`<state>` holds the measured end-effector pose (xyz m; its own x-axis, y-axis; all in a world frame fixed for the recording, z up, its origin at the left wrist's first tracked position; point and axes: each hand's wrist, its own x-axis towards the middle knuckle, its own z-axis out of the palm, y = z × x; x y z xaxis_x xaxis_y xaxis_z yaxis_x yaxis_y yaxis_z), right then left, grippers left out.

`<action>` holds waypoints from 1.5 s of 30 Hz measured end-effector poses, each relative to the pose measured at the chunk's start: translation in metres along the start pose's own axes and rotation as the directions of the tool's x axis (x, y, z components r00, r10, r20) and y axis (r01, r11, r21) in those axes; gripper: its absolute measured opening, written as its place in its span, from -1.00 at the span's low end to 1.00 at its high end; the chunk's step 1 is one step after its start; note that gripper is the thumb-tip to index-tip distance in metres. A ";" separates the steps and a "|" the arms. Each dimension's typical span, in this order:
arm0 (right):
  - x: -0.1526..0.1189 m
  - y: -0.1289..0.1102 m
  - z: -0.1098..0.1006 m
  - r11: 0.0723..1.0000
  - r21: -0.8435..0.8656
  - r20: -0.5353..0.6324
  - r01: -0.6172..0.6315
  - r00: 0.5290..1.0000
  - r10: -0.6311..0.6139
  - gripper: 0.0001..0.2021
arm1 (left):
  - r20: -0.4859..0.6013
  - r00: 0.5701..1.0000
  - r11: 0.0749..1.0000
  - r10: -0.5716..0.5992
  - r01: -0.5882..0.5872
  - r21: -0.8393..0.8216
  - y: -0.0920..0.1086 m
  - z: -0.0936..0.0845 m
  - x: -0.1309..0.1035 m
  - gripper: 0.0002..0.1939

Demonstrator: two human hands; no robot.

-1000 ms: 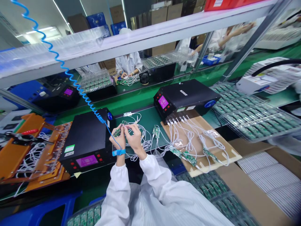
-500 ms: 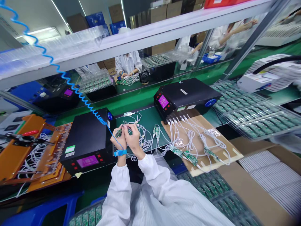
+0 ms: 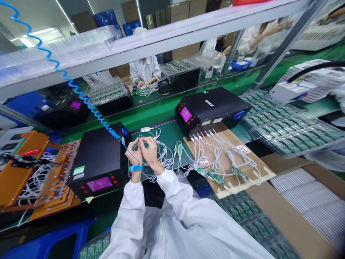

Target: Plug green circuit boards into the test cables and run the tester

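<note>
My left hand (image 3: 134, 154), with a blue wrist strap (image 3: 135, 168) and coiled cord, is closed on a small green circuit board (image 3: 135, 145). Against that board my right hand (image 3: 150, 151) pinches thumb and fingers together; whatever lies between its fingertips is hidden. White cables (image 3: 164, 158) lie in loose loops beside and under my right hand. Just behind my hands a small board (image 3: 145, 129) rests on the green mat, joined to a white cable. To the right, another green circuit board (image 3: 178, 148) lies with cables attached.
Black testers stand left (image 3: 98, 158) and right (image 3: 212, 106). Cables run from the right one over a cardboard sheet (image 3: 229, 144) with several boards. Board trays (image 3: 293, 126) lie far right. An orange fixture (image 3: 51, 176) stands left. A shelf (image 3: 151, 39) crosses overhead; co-workers sit beyond.
The view has shifted slightly, so everything sits a little further left. Both hands stay together at the circuit board, with the right fingers still pinched against it.
</note>
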<state>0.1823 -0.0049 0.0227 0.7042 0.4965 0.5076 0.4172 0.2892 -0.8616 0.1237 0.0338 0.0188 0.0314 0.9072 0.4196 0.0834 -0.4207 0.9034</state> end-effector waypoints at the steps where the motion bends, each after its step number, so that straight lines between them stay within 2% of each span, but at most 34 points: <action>1: 0.004 0.003 0.004 1.000 -0.016 0.015 -0.008 1.000 0.009 -0.85 | -0.003 1.000 1.000 0.006 -0.006 0.013 -0.001 -0.001 0.001 -0.69; 3: 0.013 0.011 0.013 0.999 -0.023 0.034 -0.041 0.999 0.042 -0.84 | -0.020 1.000 0.999 0.007 -0.006 0.036 -0.003 -0.004 0.000 -0.61; 6: 0.027 0.022 0.033 0.994 -0.008 0.094 -0.105 0.990 0.105 -0.77 | -0.056 0.994 0.995 -0.092 0.094 0.033 -0.001 -0.018 -0.012 -0.54; 8: 0.036 0.029 0.048 0.994 -0.058 0.156 -0.093 0.983 0.101 -0.73 | -0.073 0.980 0.983 -0.186 0.186 -0.001 0.002 -0.030 -0.023 -0.51; 10: 0.041 0.035 0.063 0.982 -0.182 0.240 -0.038 0.967 0.082 -0.71 | -0.069 0.963 0.965 -0.261 0.258 -0.051 0.006 -0.041 -0.033 -0.44; 13: 0.040 0.041 0.083 0.941 -0.336 0.373 0.033 0.922 0.100 -0.70 | 0.003 0.941 0.931 -0.338 0.335 -0.146 0.012 -0.051 -0.043 -0.39; 16: 0.033 0.042 0.092 0.932 -0.357 0.456 0.056 0.881 0.122 -0.76 | 0.110 0.927 0.889 -0.357 0.374 -0.265 0.016 -0.051 -0.050 -0.43; 18: 0.030 0.043 0.083 0.933 -0.352 0.515 0.080 0.848 0.122 -0.77 | 0.164 0.910 0.844 -0.381 0.415 -0.341 0.017 -0.050 -0.052 -0.50; 21: 0.030 0.050 0.045 0.910 -0.405 0.536 0.083 0.829 0.162 -0.76 | 0.201 0.877 0.784 -0.437 0.481 -0.394 0.013 -0.049 -0.054 -0.57; 23: 0.033 0.058 0.010 0.842 -0.540 0.442 0.016 0.856 0.267 -0.83 | 0.190 0.862 0.773 -0.470 0.506 -0.384 0.007 -0.049 -0.054 -0.59; 24: 0.035 0.062 -0.007 0.786 -0.617 0.372 -0.037 0.867 0.332 -0.79 | 0.182 0.859 0.775 -0.479 0.511 -0.372 0.005 -0.048 -0.054 -0.59; 27: 0.040 0.073 -0.044 0.614 -0.773 0.211 -0.159 0.849 0.485 -0.73 | 0.188 0.859 0.788 -0.475 0.511 -0.343 -0.002 -0.041 -0.052 -0.54; 30: 0.042 0.078 -0.051 0.513 -0.837 0.163 -0.191 0.807 0.568 -0.74 | 0.219 0.871 0.803 -0.440 0.491 -0.338 -0.003 -0.032 -0.049 -0.53; 34: 0.042 0.075 -0.045 0.464 -0.866 0.161 -0.186 0.774 0.612 -0.69 | 0.207 0.891 0.821 -0.405 0.454 -0.347 0.001 -0.025 -0.044 -0.58; 37: 0.042 0.070 -0.047 0.488 -0.860 0.201 -0.150 0.780 0.593 -0.70 | 0.179 0.900 0.825 -0.396 0.435 -0.362 0.003 -0.024 -0.038 -0.55; 40: 0.039 0.064 -0.055 0.547 -0.832 0.253 -0.091 0.815 0.521 -0.77 | 0.145 0.909 0.828 -0.391 0.416 -0.376 0.002 -0.023 -0.030 -0.54; 42: 0.034 0.060 -0.061 0.675 -0.735 0.306 -0.066 0.856 0.417 -0.80 | 0.109 0.915 0.830 -0.389 0.400 -0.389 -0.001 -0.021 -0.023 -0.56; 45: 0.022 0.059 -0.066 0.935 -0.340 0.377 -0.097 0.897 0.230 -0.85 | 0.039 0.920 0.831 -0.389 0.369 -0.416 -0.006 -0.016 -0.012 -0.59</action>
<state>0.2605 -0.0312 -0.0164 0.5113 0.8204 0.2559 0.5171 -0.0558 -0.8541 0.1067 0.0256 0.0097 0.0350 0.9989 0.0313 -0.3331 -0.0179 0.9427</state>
